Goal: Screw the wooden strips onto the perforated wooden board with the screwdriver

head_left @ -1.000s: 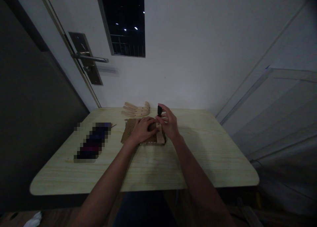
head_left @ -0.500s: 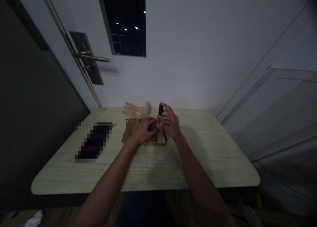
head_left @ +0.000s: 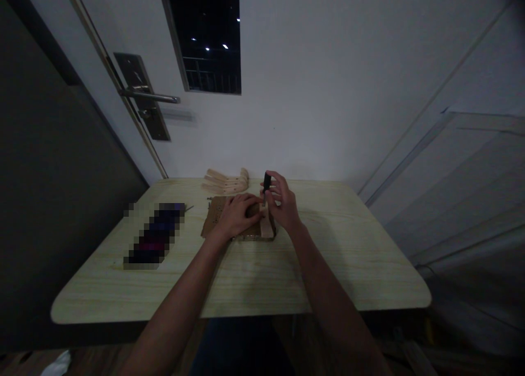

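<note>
My right hand [head_left: 283,203] is closed round a screwdriver [head_left: 267,180], its black handle upright and its metal shaft pointing down. The tip meets a pale wooden piece [head_left: 266,226] lying on a sheet of brown cardboard [head_left: 212,217]. Thumb and forefinger of my left hand [head_left: 238,214] press against the left side of that wooden piece, while the rest of the hand rests on the cardboard. Whether a screw sits under the tip is too small and dark to tell. Small dark bits, perhaps screws, lie on the cardboard's left part.
Behind the cardboard lies a fanned group of several pale wooden pieces [head_left: 225,183] with dark spots. A pixelated dark object [head_left: 158,233] is on the left of the table [head_left: 361,255]. A white door with a metal handle [head_left: 151,96] rises beyond the far edge.
The fingers of my right hand have shifted slightly on the screwdriver, whose handle leans a little more to the right. My left hand has stayed in place.
</note>
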`<action>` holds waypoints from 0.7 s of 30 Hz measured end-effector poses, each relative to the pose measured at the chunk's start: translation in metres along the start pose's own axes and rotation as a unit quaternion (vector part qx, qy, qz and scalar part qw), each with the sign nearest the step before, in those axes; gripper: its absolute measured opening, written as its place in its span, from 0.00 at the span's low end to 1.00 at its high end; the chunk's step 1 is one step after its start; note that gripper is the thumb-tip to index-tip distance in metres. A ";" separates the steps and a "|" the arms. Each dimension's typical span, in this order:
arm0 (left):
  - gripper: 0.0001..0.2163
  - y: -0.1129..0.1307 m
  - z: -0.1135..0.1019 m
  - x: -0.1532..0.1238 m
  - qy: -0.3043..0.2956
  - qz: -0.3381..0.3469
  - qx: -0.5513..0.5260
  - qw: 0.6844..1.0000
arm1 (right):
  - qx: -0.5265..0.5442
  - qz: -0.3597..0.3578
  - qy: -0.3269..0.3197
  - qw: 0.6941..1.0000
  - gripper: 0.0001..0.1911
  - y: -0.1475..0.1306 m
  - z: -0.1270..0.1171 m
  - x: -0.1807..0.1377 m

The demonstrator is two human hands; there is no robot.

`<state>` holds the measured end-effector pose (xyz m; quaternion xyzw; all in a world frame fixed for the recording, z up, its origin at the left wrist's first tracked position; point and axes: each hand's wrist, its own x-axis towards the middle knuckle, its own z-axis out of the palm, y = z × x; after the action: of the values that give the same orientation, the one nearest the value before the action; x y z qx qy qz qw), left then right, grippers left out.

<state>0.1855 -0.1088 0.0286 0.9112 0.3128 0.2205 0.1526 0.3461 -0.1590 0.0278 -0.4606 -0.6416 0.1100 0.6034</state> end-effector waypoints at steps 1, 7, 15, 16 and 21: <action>0.19 0.000 0.000 0.000 -0.001 -0.002 0.001 1.000 | -0.001 0.004 0.007 1.000 0.22 0.001 0.001 0.000; 0.19 0.000 0.000 0.000 0.000 0.005 -0.004 1.000 | -0.033 -0.005 0.062 0.998 0.23 0.007 0.006 0.001; 0.19 -0.002 0.001 -0.001 0.002 -0.003 0.003 1.000 | -0.008 -0.014 0.006 1.000 0.22 0.002 0.001 -0.001; 0.19 -0.001 0.001 -0.001 0.001 -0.004 0.004 1.000 | -0.004 -0.008 0.000 1.000 0.22 0.002 0.001 -0.001; 0.18 0.000 0.000 -0.001 0.003 -0.005 0.003 1.000 | -0.010 -0.009 0.014 1.000 0.22 0.002 0.002 -0.001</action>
<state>0.1849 -0.1091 0.0280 0.9093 0.3190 0.2215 0.1498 0.3451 -0.1575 0.0252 -0.4623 -0.6385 0.0918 0.6084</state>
